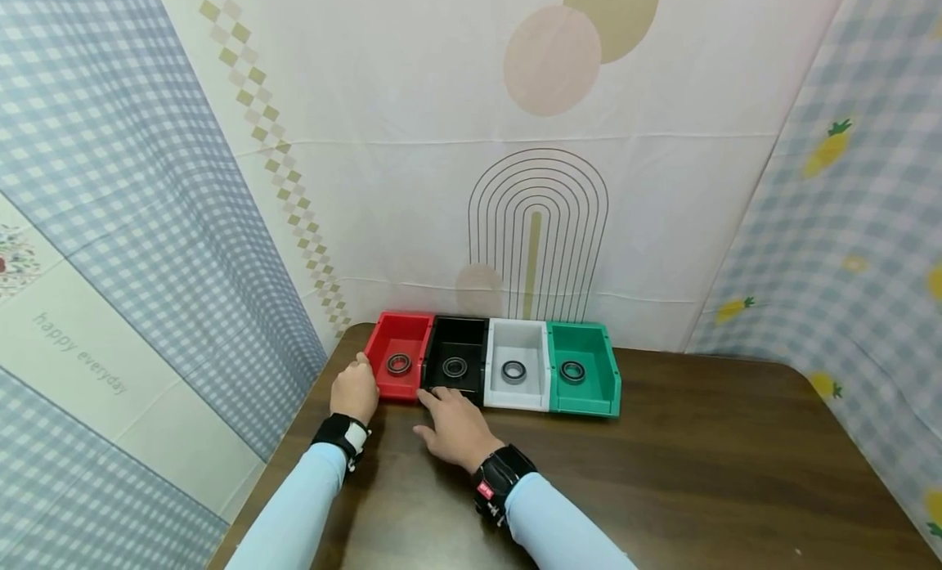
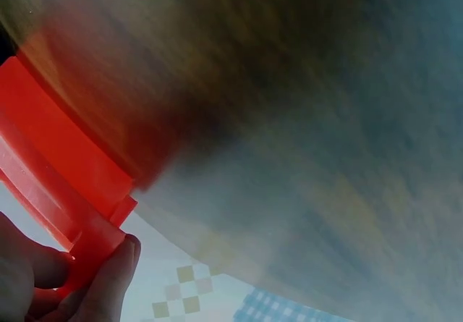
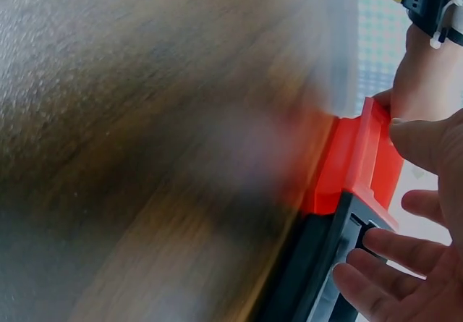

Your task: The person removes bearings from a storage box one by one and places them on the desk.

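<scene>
In the head view my left hand point(image 1: 355, 390) grips the left wall of the red bin point(image 1: 405, 329). Its thumb and fingers pinch the red rim point(image 2: 72, 134) in the left wrist view. My right hand point(image 1: 458, 431) has its fingers spread at the front edge of the black bin point(image 1: 459, 341), near the red bin's front corner. In the right wrist view the right fingers point(image 3: 394, 246) are loosely extended and overlap the black bin's edge point(image 3: 318, 257). A ball bearing point(image 1: 390, 364) lies in the red bin, another bearing point(image 1: 446, 367) in the black one.
A white bin point(image 1: 515, 337) and a green bin point(image 1: 577, 341) stand in the same row to the right, each holding a bearing. The row sits at the back of the brown wooden table point(image 1: 706, 455), against a patterned cloth point(image 1: 412, 210). Checked cloth hangs on both sides.
</scene>
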